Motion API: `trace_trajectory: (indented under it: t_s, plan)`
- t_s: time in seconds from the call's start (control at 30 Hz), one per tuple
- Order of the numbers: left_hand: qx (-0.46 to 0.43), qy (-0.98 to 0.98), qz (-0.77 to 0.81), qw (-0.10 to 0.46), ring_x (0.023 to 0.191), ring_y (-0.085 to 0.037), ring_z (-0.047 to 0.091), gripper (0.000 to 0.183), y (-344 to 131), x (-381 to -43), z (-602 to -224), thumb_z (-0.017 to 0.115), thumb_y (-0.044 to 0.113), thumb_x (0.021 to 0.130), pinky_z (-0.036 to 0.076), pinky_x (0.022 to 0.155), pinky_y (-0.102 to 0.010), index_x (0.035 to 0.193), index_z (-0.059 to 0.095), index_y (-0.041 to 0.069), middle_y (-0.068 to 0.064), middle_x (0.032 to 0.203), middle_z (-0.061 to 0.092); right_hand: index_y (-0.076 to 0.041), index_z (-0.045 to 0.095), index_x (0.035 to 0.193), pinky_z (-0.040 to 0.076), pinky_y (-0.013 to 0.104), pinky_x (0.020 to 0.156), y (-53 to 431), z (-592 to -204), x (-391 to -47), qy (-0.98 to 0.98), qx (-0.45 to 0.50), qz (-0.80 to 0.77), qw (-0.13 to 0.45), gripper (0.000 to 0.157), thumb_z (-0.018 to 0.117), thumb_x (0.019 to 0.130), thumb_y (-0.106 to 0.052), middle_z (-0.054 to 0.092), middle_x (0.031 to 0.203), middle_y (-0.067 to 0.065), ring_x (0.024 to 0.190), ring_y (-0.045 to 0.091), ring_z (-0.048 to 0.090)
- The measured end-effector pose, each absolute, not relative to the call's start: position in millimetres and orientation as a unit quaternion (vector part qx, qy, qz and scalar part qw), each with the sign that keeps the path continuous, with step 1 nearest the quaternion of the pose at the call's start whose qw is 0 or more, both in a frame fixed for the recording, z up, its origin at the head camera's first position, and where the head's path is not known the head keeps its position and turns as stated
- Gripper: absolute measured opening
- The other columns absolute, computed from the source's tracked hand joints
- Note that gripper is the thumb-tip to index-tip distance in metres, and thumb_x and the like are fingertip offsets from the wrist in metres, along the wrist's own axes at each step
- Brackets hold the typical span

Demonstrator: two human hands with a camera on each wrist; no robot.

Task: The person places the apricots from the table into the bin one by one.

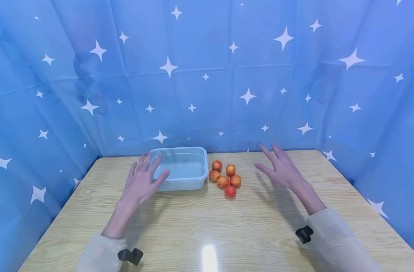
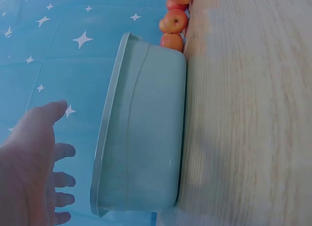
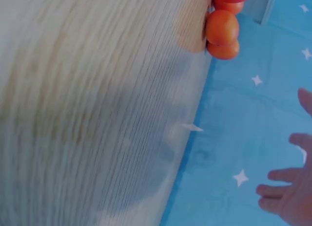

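Observation:
A pale blue rectangular tub [image 1: 179, 185] stands near the back of the table, left of the middle. Just right of it lies a cluster of several red-orange apples [image 1: 222, 182], some touching each other. My left hand [image 1: 143, 183] hovers at the tub's left side with fingers spread, holding nothing. In the left wrist view the thumb and fingers are apart from the tub's wall [image 2: 141, 128]. To the right of the apples, my right hand [image 1: 281, 168] is held above the table, fingers spread and holding nothing. The right wrist view shows apples [image 3: 223, 28] well away from that hand.
The wooden table [image 1: 193, 226] has a bright light reflection near its front. A blue curtain [image 1: 207, 94] with white stars hangs behind the table and along both sides. Small black devices [image 1: 130, 256] are strapped at both sleeves.

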State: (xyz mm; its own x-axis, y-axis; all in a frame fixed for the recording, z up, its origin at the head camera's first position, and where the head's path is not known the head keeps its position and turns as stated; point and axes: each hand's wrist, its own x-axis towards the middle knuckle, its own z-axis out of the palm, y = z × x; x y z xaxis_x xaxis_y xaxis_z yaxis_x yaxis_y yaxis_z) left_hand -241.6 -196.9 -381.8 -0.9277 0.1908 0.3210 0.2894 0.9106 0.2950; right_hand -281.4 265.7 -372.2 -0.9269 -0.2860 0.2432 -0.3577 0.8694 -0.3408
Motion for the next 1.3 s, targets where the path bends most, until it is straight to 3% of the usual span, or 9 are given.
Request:
trace_trajectory:
  t_s: [0.53,0.9,1.3]
  plan:
    - [-0.165,-0.954,-0.194,0.159,0.149,-0.044,0.021,0.073,-194,-241,-390,0.045,0.06,0.101,0.017,0.117,-0.06,0.157,0.036,0.014,-0.022,0.163,0.025,-0.018,0.019,0.162,0.023,0.077,0.104,253,-379,-284,-0.951,0.178,0.231,0.098,0.077,0.052,0.102,-0.053,0.015,0.162,0.03,0.142,0.058,0.022]
    - [-0.203,-0.934,-0.219,0.198,0.14,-0.045,0.039,0.066,-193,-243,-397,0.056,0.051,0.099,0.03,0.109,-0.064,0.152,0.045,0.013,-0.023,0.153,0.042,-0.013,0.026,0.16,0.025,0.073,0.107,244,-386,-285,-0.941,0.197,0.258,0.092,0.076,0.055,0.101,-0.051,0.023,0.162,0.023,0.146,0.049,0.024]
    - [-0.214,-0.927,-0.24,0.192,0.135,-0.04,0.045,0.064,-191,-241,-406,0.06,0.049,0.098,0.031,0.11,-0.06,0.15,0.048,0.012,-0.021,0.147,0.05,-0.01,0.029,0.159,0.029,0.069,0.108,235,-397,-286,-0.932,0.212,0.282,0.075,0.077,0.06,0.1,-0.049,0.032,0.157,0.025,0.142,0.047,0.031]
